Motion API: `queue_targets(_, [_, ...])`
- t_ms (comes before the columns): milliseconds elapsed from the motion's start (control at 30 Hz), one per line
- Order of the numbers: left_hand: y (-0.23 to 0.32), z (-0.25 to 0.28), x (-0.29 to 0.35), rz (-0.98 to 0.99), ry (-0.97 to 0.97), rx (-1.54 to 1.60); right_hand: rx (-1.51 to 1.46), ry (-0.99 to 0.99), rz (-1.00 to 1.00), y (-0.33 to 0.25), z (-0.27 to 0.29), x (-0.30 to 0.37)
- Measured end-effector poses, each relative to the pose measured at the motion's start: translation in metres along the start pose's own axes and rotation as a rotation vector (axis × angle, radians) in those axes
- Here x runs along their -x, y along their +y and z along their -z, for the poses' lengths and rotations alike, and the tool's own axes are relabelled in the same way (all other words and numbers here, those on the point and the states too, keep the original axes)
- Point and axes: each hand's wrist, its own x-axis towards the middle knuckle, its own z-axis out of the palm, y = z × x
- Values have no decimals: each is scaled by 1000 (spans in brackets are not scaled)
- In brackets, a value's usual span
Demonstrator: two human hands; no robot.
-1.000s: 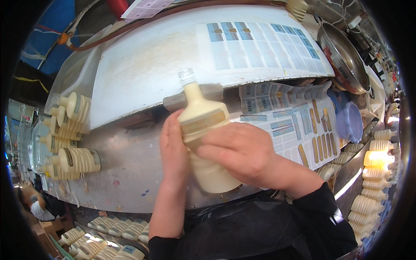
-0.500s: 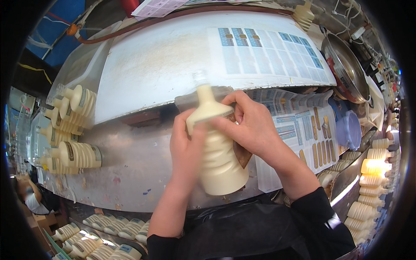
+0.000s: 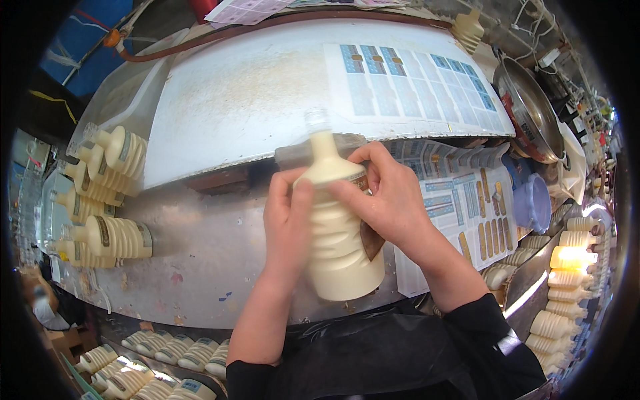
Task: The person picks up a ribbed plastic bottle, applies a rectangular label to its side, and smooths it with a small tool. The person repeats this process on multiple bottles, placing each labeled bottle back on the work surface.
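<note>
A cream-coloured bottle [image 3: 340,257] with a ribbed body, sloping shoulder and narrow see-through mouth lies before me, its neck pointing away. My left hand [image 3: 285,207] is curled against the bottle's left shoulder, thumb on top, a little blurred. From the other side my right hand [image 3: 390,200] grips the shoulder, its thumb pressed onto a dark brown-gold label strip [image 3: 357,181] that runs round it. Lower down on the right side of the body sits a larger brown label [image 3: 371,240]. A grey cloth-like pad [image 3: 290,157] lies beneath the neck.
Several cream bottles [image 3: 123,237] lie stacked at the left of the metal table [image 3: 193,287]. Blue label sheets lie on the white raised board [image 3: 233,87]; a sheet of gold strips [image 3: 490,220] is at right, near a lilac basin [image 3: 532,203]. More bottles [image 3: 180,350] fill racks below.
The bottle and both hands sit slightly further right in the picture. My left thumb has shifted up and left along the shoulder; both hands keep their hold.
</note>
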Motion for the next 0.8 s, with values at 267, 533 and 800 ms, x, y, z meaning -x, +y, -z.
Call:
queue_targets(267, [-3,-1,6,111,48,275,-44,-66,-38,3,5,0])
queue_targets(533, [-7,2,12,53,124,208,4,-13,28,1,1,5])
queue_targets(800, [-8,0,0,48,58,-121,30,-16,16,-4,1,5])
